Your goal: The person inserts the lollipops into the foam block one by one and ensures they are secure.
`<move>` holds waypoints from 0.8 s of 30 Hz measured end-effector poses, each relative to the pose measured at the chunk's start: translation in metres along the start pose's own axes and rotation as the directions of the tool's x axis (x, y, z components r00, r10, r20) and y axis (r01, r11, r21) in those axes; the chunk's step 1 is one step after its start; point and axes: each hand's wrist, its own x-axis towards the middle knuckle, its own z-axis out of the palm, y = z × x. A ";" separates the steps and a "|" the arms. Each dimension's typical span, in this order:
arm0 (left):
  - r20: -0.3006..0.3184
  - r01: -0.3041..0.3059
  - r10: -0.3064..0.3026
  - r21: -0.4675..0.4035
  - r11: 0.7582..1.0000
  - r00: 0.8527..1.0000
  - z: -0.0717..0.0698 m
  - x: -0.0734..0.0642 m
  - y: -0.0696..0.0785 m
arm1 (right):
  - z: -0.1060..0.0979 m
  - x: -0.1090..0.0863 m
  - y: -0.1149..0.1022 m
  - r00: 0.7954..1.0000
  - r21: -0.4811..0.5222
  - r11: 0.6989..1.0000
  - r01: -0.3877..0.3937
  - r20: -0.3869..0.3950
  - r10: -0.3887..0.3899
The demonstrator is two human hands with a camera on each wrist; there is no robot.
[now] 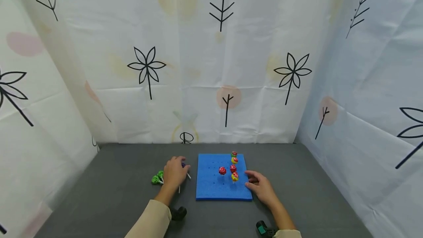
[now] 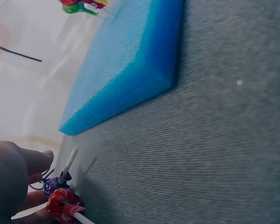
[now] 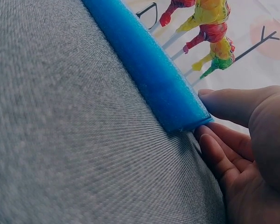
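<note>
My left hand [image 1: 174,172] is over a small group of lollipops left of the blue foam board [image 1: 208,190]. In the left wrist view its thumb and fingers are spread around a purple lollipop [image 2: 50,185] and a red lollipop [image 2: 64,205], with a gap under the thumb. The hand hides part of the group from above. My right hand [image 1: 261,186] holds the board's right edge, thumb at the top face and fingers at the side, in the right wrist view. Several red and yellow wrapped lollipops [image 1: 234,176] stand upright in the board.
Green-wrapped lollipops [image 1: 157,178] lie just left of my left hand. Small holes dot the board's top. The grey table [image 1: 115,194] meets patterned white cloth walls [image 1: 198,65] at the back and sides.
</note>
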 end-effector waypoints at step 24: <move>0.073 0.013 -0.028 0.201 0.980 0.997 -0.004 0.014 0.000 | 0.000 0.000 0.001 1.000 -0.017 1.000 0.000 -0.007 0.000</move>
